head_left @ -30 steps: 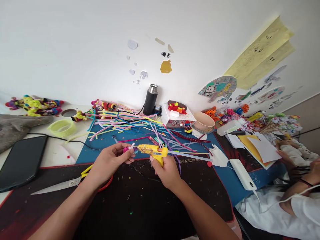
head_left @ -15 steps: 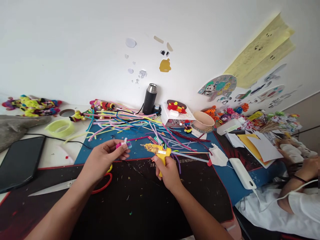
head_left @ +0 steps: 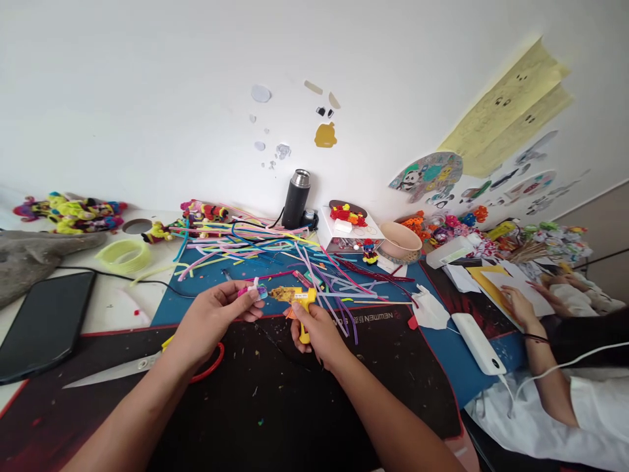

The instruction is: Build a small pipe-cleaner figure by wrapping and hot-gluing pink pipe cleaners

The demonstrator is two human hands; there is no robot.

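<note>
Between the fingertips of my left hand point(head_left: 221, 313) is a small pink, white and blue craft piece point(head_left: 256, 292), partly hidden by the fingers. My right hand point(head_left: 317, 331) is wrapped round the handle of a yellow hot glue gun point(head_left: 305, 299). Its stained nozzle points left, at or very close to the blue part of the piece; I cannot tell whether they touch. Scissors point(head_left: 142, 364) with red and yellow handles lie under my left forearm. Behind both hands spreads a loose heap of coloured pipe cleaners point(head_left: 236, 239).
A black phone point(head_left: 46, 324) and a roll of pale green tape point(head_left: 122, 255) lie at left. Behind stand a black flask point(head_left: 296, 200), a white box point(head_left: 351, 229) and a pinkish bowl point(head_left: 400, 241). A white power bank point(head_left: 477, 342) lies at right, near another person's arm point(head_left: 545, 354).
The glue gun has moved left, bringing its nozzle up to the craft piece. My left hand has shifted slightly right. At right, the other person's hand now reaches onto the papers.
</note>
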